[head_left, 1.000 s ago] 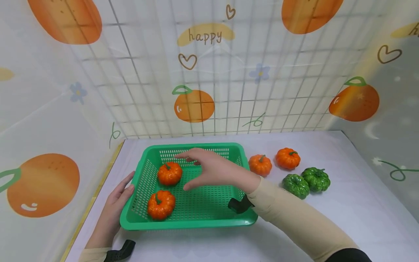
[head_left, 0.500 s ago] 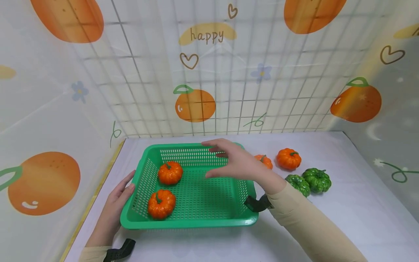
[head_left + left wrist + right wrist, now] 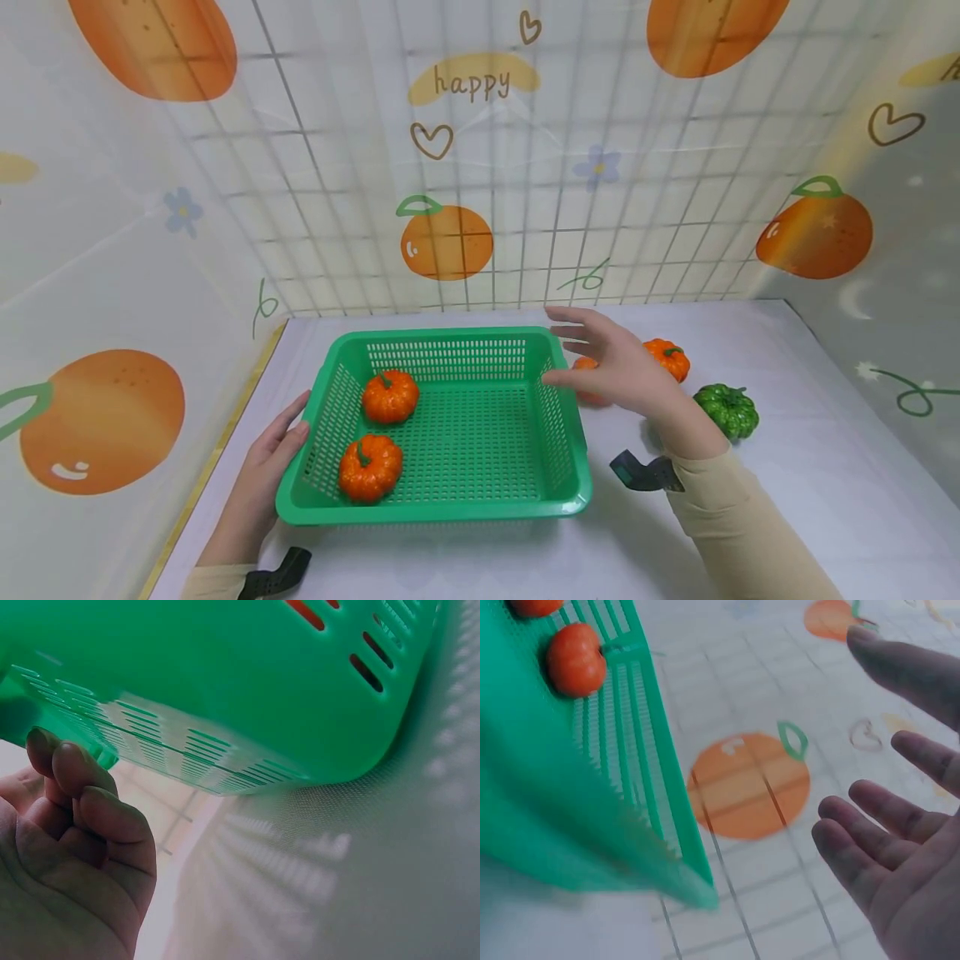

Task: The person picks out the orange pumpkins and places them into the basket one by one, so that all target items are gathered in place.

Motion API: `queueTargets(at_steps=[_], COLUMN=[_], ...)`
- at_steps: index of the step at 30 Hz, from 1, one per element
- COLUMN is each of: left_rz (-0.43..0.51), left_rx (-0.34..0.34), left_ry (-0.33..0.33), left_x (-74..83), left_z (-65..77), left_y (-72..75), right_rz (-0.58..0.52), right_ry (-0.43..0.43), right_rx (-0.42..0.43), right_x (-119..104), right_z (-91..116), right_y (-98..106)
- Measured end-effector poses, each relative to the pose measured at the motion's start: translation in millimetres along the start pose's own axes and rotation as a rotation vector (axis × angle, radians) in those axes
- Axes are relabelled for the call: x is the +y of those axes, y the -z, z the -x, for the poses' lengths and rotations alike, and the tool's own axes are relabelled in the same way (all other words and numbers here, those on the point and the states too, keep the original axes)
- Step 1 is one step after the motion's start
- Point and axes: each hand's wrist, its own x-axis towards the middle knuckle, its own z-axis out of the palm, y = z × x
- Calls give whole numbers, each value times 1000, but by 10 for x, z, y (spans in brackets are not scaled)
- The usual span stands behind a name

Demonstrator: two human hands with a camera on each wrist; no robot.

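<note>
Two small orange pumpkins lie in the green plastic basket point(image 3: 435, 510), the rear pumpkin point(image 3: 390, 397) and the front pumpkin point(image 3: 371, 468), both toward its left side. My left hand point(image 3: 258, 471) touches the basket's left rim from outside; its fingers look loosely bent in the left wrist view. Just past the right rim hovers my right hand point(image 3: 611, 362), fingers spread and holding nothing. Beneath it, an orange pumpkin point(image 3: 594, 400) on the table is partly covered. Behind the hand sits another orange pumpkin point(image 3: 667, 360). A green pumpkin point(image 3: 726, 411) is right of my forearm; a second is almost wholly hidden.
The white table point(image 3: 810, 467) backs onto a curtain point(image 3: 517, 250) printed with oranges and grid lines. Similar printed sheets stand at left and right. A yellow strip point(image 3: 217, 454) runs along the table's left edge.
My right hand has moved right, from above the basket to beyond its right rim, now covering part of the near orange pumpkin. The left hand and basket stay put.
</note>
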Motion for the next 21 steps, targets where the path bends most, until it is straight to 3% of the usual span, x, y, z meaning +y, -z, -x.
queueTargets(at_steps=[10, 21], left_rz=[25, 23], left_rx=[-10, -3], left_ry=[-2, -14], left_x=[-11, -15], left_z=[-11, -7], left_y=[-4, 6], right_rz=[-68, 19], right_ry=[-124, -213], right_rx=[130, 187], right_x=[314, 606], right_z=[257, 277], right_y=[256, 370])
